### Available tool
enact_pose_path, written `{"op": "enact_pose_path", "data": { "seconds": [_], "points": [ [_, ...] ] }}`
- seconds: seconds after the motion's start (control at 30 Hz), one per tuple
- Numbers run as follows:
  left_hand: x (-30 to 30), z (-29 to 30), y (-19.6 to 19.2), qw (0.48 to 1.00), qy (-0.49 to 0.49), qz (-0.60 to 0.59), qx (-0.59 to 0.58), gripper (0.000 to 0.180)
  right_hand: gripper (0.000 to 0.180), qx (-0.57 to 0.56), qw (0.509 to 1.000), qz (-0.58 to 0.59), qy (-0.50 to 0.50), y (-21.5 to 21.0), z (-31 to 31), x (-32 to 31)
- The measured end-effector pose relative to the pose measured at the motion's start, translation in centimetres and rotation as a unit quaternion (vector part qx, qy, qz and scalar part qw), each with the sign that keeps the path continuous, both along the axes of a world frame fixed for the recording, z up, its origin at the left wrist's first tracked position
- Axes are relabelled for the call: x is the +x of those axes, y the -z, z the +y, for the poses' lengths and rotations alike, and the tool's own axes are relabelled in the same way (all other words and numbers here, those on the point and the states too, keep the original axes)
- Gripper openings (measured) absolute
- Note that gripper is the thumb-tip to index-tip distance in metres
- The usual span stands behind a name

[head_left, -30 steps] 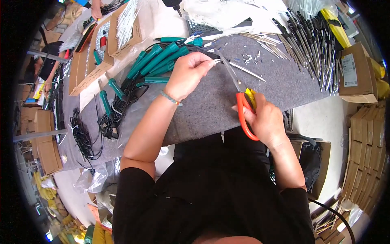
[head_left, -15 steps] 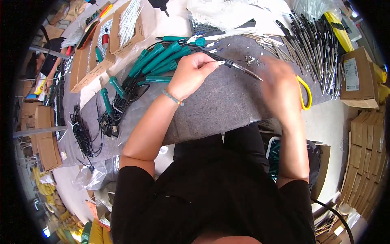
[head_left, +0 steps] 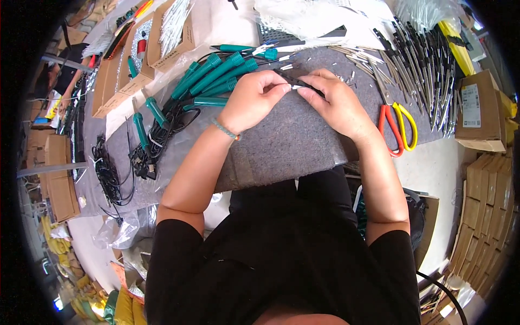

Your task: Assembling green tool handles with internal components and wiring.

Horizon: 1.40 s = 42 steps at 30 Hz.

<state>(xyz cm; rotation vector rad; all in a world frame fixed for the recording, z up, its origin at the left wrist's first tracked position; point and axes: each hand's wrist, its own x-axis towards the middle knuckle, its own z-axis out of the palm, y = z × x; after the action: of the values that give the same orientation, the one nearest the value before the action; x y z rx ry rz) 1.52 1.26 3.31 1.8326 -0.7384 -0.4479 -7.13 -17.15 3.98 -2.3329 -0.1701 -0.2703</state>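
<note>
Over the grey mat, my left hand is closed, thumb and index finger pinching a small white piece, likely a thin sleeve or wire end. My right hand is closed too, its fingertips almost meeting the left ones. A thin dark rod runs between its thumb and index finger; most of it is hidden. To the right of that hand lie scissors with one red and one yellow handle. Beyond my left hand is a pile of green tool handles with black cords.
Many thin metal rods with black collars are spread at the right, beside a cardboard box. Open cardboard trays stand at the far left. Small white tubes lie scattered on the grey mat. Coiled black cables rest at the left.
My right hand has moved left from beside the scissors to the left fingertips and closed on the dark rod. The scissors' red handle now shows. My left hand keeps its pinch.
</note>
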Motion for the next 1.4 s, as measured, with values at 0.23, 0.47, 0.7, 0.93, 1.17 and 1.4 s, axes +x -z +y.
{"op": "enact_pose_path", "data": {
  "seconds": [0.23,0.47,0.7,0.93,1.17,1.4],
  "points": [
    [-1.2,-0.4,-0.1,0.985,-0.041,-0.165,-0.009,0.007,0.022,-0.097,0.995,0.011,0.037,-1.2,1.0,-0.4],
    [-1.0,-0.5,0.2,0.982,-0.047,-0.182,-0.001,0.006,0.022,-0.140,0.990,-0.018,0.020,-1.2,0.9,-0.4],
    [0.8,0.8,-1.6,0.988,0.022,-0.091,0.125,0.024,0.021,-0.169,0.985,-0.009,0.045,-1.4,1.1,-0.4],
    [1.1,1.1,-1.0,0.995,0.083,0.056,0.012,0.016,0.019,-0.177,0.982,-0.055,0.034,-1.1,0.8,-0.3],
    [0.4,0.8,-0.8,0.998,0.055,0.029,-0.013,0.009,0.016,-0.271,0.955,-0.119,0.027,-2.0,1.1,-0.5],
    [-0.3,0.7,-1.3,0.935,0.035,-0.354,0.021,0.010,0.018,-0.314,0.948,-0.030,-0.055,-3.6,0.5,-0.4]
  ]
}}
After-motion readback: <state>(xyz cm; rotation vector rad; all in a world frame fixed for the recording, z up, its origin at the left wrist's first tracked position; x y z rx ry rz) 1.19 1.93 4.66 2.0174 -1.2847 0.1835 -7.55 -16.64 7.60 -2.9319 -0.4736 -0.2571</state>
